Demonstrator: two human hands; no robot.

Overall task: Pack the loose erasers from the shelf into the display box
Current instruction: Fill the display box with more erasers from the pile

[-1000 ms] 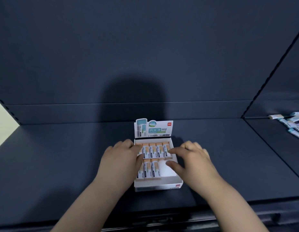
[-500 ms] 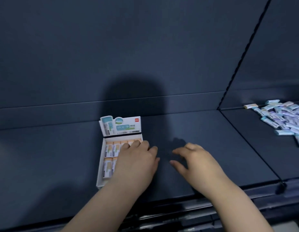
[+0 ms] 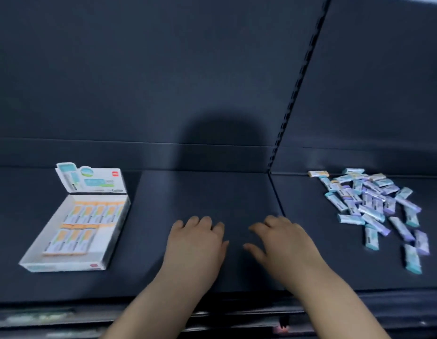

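Left hand (image 3: pixel 195 241) and right hand (image 3: pixel 283 243) are hovering empty, fingers loosely spread; display box (image 3: pixel 61 265) is sitting well left of them; loose erasers (image 3: pixel 369 199) are lying off right.

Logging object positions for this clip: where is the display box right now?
In the head view the display box sits on the shelf at the left, apart from the left hand beside it; the loose erasers lie far right.

No legible text; display box (image 3: pixel 63 266) header card (image 3: pixel 97 182) bears printing and red logo, too blurred to read; loose erasers (image 3: pixel 369 199) wrappers printed, unreadable.
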